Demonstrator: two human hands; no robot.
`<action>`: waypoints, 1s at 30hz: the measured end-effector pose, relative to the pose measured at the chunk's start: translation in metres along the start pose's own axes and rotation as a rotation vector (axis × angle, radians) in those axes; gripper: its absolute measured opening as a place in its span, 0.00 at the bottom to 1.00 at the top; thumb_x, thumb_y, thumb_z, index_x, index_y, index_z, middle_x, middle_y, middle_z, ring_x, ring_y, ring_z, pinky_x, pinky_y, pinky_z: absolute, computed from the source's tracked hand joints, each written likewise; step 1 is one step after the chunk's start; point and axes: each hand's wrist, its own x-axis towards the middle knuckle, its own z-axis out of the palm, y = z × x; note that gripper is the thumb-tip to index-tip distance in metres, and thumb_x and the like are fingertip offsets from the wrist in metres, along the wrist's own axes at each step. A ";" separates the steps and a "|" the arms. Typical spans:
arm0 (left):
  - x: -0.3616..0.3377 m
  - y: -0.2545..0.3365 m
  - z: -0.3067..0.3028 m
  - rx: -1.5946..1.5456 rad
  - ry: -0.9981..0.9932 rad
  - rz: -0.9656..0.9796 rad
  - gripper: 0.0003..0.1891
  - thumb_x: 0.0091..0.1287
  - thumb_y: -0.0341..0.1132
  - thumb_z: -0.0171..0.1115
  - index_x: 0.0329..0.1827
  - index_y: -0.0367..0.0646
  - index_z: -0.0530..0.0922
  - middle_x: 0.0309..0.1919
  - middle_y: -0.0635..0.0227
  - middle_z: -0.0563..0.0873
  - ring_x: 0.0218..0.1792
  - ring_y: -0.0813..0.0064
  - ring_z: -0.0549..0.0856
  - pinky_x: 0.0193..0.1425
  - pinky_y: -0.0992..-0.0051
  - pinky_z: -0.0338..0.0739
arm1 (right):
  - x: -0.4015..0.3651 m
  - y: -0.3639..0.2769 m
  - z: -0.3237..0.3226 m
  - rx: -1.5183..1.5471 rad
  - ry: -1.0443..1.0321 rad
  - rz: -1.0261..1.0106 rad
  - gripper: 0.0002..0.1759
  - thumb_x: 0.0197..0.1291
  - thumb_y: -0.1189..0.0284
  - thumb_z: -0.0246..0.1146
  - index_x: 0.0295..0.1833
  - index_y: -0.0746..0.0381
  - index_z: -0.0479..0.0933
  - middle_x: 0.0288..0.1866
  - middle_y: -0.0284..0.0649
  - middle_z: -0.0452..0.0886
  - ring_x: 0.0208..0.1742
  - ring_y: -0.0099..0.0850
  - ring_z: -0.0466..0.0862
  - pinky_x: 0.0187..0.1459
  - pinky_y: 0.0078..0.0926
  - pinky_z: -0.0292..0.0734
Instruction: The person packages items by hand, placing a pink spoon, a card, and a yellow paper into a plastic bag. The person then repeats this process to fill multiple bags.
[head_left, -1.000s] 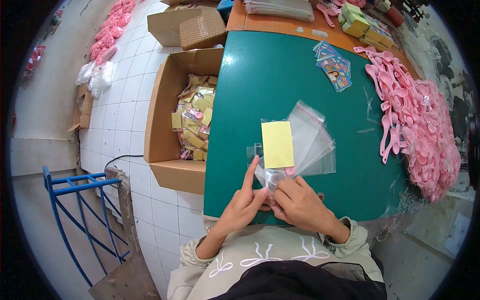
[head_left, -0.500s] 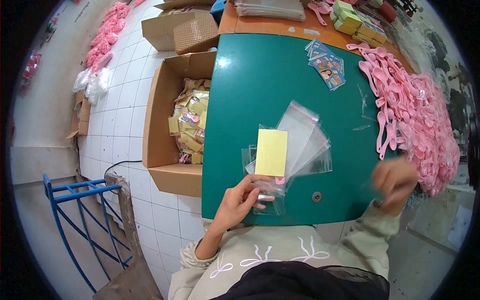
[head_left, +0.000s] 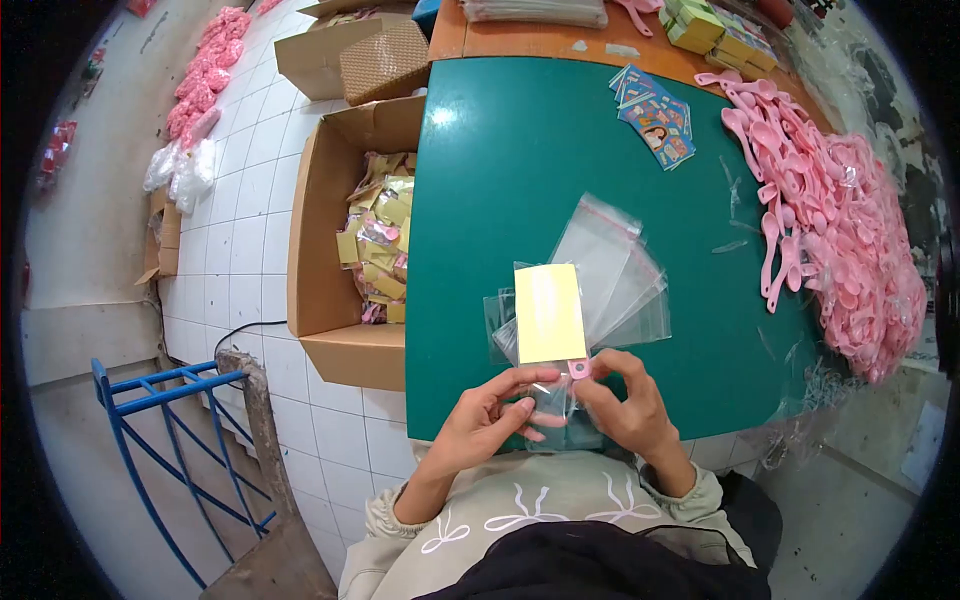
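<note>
A yellow card [head_left: 550, 312] lies in a clear bag over several fanned empty plastic bags [head_left: 600, 245] on the green table. The pink end of a spoon [head_left: 579, 369] shows just below the card. My left hand [head_left: 487, 418] is closed on the lower part of the bag, its fingers at the clear plastic. Beside the pink end, my right hand [head_left: 632, 408] has its thumb and fingertips at the bag's edge, pinched together; whether they grip the plastic or the spoon end is hard to tell.
Pink spoons [head_left: 850, 240] are heaped on the right of the green table [head_left: 480, 150]. Blue printed cards [head_left: 655, 120] lie near the back. An open carton [head_left: 345, 345] of packed bags stands at the left, near a blue metal frame [head_left: 180, 385]. Yellow stacks [head_left: 700, 25] sit at the back.
My right hand has come from the right side of the table to the bag beside my left hand. My left hand stays at the bag, and the card has shifted slightly.
</note>
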 end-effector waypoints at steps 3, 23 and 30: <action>-0.005 -0.008 -0.011 -0.025 -0.001 0.038 0.17 0.69 0.22 0.44 0.61 0.35 0.67 0.58 0.57 0.74 0.51 0.64 0.82 0.47 0.77 0.81 | 0.004 0.000 0.002 0.121 0.084 0.082 0.13 0.46 0.81 0.68 0.40 0.62 0.77 0.46 0.42 0.71 0.41 0.34 0.79 0.42 0.27 0.78; 0.011 -0.016 0.003 0.620 0.358 0.316 0.05 0.59 0.22 0.62 0.37 0.34 0.77 0.41 0.62 0.79 0.39 0.78 0.81 0.39 0.82 0.81 | 0.015 0.002 0.004 0.883 0.082 0.716 0.03 0.59 0.80 0.61 0.38 0.69 0.75 0.40 0.40 0.78 0.37 0.22 0.81 0.40 0.18 0.78; 0.013 -0.029 0.005 0.422 0.445 0.246 0.10 0.61 0.22 0.62 0.43 0.35 0.73 0.40 0.66 0.78 0.37 0.81 0.80 0.35 0.84 0.79 | 0.019 -0.002 0.008 0.810 0.130 0.750 0.03 0.62 0.82 0.58 0.40 0.70 0.71 0.33 0.40 0.81 0.31 0.23 0.83 0.33 0.16 0.79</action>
